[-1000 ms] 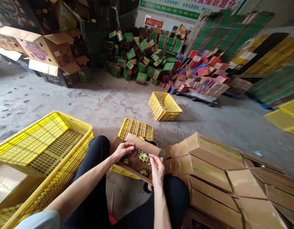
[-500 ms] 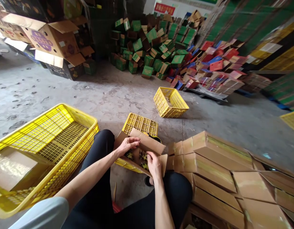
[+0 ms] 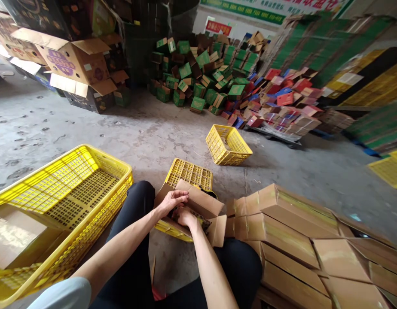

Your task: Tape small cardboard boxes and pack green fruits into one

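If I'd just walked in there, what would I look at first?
Probably the big, bright yellow basket at the lower left, since it's so near. Next might be the messy heap of green boxes at the back. Just below the middle, the right hand dips into an open cardboard box, with the left hand close by.

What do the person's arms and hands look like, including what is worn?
The left hand and right hand have no gloves, with no watch or bracelet visible. Both forearms are bare. A plain, pale blue sleeve shows at lower left; no right sleeve is in view.
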A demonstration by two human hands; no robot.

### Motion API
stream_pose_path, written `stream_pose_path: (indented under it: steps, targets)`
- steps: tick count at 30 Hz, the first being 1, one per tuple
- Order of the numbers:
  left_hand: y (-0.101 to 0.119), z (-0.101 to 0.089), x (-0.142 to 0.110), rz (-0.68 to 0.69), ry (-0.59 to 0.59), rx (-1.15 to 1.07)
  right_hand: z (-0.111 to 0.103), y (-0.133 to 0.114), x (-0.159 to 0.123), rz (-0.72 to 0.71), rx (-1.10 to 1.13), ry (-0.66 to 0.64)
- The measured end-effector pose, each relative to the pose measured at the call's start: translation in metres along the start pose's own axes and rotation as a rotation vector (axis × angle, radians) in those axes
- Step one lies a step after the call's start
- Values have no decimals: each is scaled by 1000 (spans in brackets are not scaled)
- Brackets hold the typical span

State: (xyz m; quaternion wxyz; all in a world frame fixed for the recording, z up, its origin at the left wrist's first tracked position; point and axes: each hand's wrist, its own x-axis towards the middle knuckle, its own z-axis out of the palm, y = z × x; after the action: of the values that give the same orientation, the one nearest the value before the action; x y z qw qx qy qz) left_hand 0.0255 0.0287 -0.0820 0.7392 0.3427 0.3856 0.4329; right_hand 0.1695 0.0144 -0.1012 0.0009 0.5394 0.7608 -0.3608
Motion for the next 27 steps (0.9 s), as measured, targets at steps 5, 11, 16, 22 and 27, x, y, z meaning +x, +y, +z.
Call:
stream_pose_path:
  steps: [5, 11, 16, 22, 27]
  targets:
    - [2, 0, 0, 0, -1, 5, -22, 17, -36, 114, 254, 89]
    - [1, 2, 1, 42, -4, 22, -63, 32, -107, 164, 766, 222]
    - [0, 9, -10, -117, -234, 54, -58, 23, -130, 87, 1306, 349]
    - [-2, 10, -14, -65, -267, 86, -41, 15, -123, 20, 1320, 428]
    - [-5, 8, -11, -73, -192, 105, -32, 26, -116, 136, 1182, 550]
